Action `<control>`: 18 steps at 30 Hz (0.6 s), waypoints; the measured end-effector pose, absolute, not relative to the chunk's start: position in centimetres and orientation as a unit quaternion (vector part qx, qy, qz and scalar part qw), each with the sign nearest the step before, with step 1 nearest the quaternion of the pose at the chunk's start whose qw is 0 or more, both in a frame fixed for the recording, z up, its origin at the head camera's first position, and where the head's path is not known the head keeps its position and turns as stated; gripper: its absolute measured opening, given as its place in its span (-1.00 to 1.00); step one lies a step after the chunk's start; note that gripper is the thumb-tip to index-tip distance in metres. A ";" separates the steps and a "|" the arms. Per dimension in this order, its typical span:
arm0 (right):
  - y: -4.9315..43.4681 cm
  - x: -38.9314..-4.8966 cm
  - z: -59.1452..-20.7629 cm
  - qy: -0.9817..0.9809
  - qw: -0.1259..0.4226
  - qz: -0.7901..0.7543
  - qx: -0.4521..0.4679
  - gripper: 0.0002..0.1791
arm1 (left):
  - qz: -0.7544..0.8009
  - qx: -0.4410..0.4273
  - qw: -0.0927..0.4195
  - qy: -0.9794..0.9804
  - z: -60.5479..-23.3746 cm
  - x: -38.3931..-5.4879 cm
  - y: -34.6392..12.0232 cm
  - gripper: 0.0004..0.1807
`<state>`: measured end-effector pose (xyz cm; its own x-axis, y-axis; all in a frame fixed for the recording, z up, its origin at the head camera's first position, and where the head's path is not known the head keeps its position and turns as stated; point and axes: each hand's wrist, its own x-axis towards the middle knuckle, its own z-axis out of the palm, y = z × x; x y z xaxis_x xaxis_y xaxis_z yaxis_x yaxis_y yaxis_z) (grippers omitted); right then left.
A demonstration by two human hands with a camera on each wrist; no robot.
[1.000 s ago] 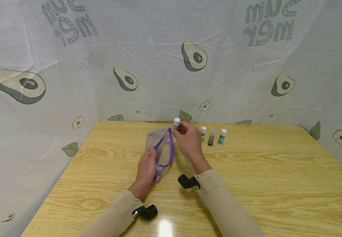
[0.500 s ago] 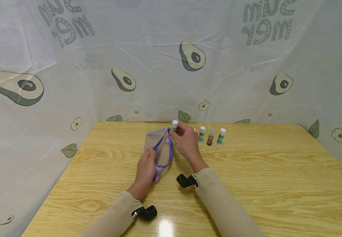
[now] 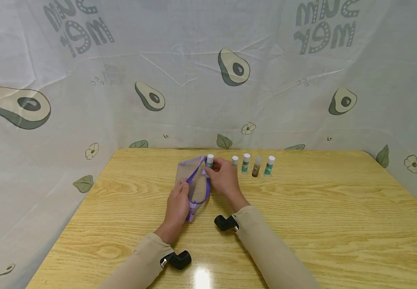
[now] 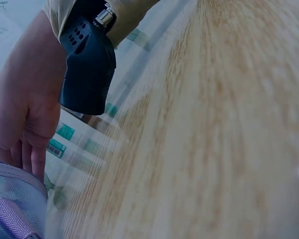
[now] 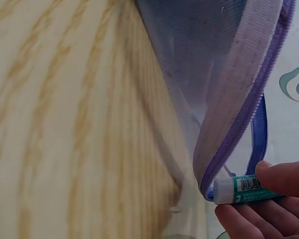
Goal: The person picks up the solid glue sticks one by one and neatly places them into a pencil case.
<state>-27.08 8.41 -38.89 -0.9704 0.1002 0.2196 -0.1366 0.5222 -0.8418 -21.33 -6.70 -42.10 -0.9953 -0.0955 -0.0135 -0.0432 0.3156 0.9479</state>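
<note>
My left hand (image 3: 178,202) grips the near left side of a see-through zipper pouch (image 3: 198,188) with purple edging, its mouth spread toward the right. A glue stick (image 3: 210,159) with a white cap and green label is pinched upright in my right hand (image 3: 225,176), at the far end of the pouch's mouth. In the right wrist view, the base of the glue stick (image 5: 248,189) is beside the zipper edge (image 5: 239,124), with the thumb and fingers around its label. In the left wrist view, the right hand (image 4: 30,104) shows above the pouch (image 4: 20,199); the held stick is hidden there.
Several sticks stand in a row right of my right hand: a partly covered glue stick (image 3: 235,160), a white-capped glue stick (image 3: 245,163), a brown tube (image 3: 257,167) and another glue stick (image 3: 269,166). A printed cloth (image 3: 194,104) hangs behind the wooden table (image 3: 320,212).
My right hand has lowered the glue stick slightly and brought it left, closer to the pouch's mouth. One more standing glue stick has come into sight behind that hand. The left hand stays in place.
</note>
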 end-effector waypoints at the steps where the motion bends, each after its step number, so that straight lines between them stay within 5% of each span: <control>1: 8.4 -27.1 -39.0 -0.866 0.118 0.486 0.009 -0.62 | -0.583 0.042 0.023 -0.811 -42.1 -21.3 -6.7 -0.44; 18: 8.6 -27.4 -39.9 -0.862 0.071 0.500 -0.035 -0.56 | -0.599 0.039 0.014 -0.799 -42.2 -21.4 -6.9 -0.43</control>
<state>-27.37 8.61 -39.90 -0.9875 0.1315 0.0866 -0.0099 0.4975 -0.8674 -21.43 -6.87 -42.20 -0.9966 -0.0787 -0.0235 -0.0446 0.2787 0.9594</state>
